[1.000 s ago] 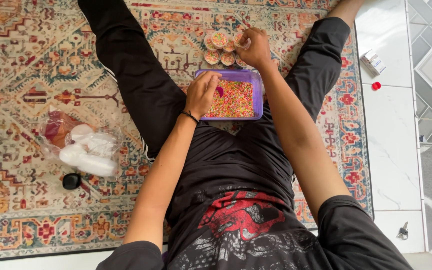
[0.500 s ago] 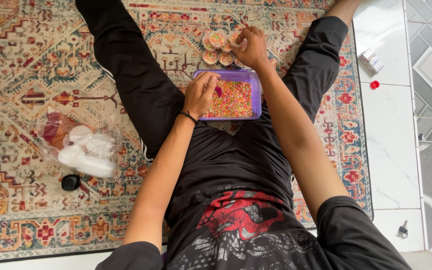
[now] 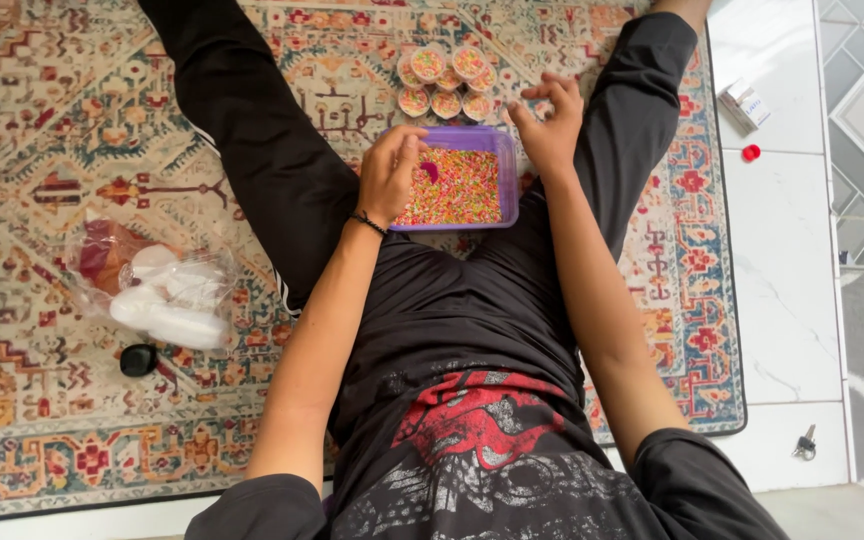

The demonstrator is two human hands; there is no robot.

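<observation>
Filling step: left hand (image 3: 389, 175) pinches a small pink scoop in the purple sprinkle tub (image 3: 508, 180); right hand (image 3: 550, 125) hovers empty, fingers spread, beside 6 filled cups (image 3: 446, 82).

Tub (image 3: 505, 180) betw legs on rug (image 3: 42, 120), filled cups (image 3: 445, 80) behind it, bag (image 3: 157, 290) at left.

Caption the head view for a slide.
Seated on a patterned rug, left hand dips into a purple tub of coloured sprinkles; right hand hovers beside filled cups.
</observation>
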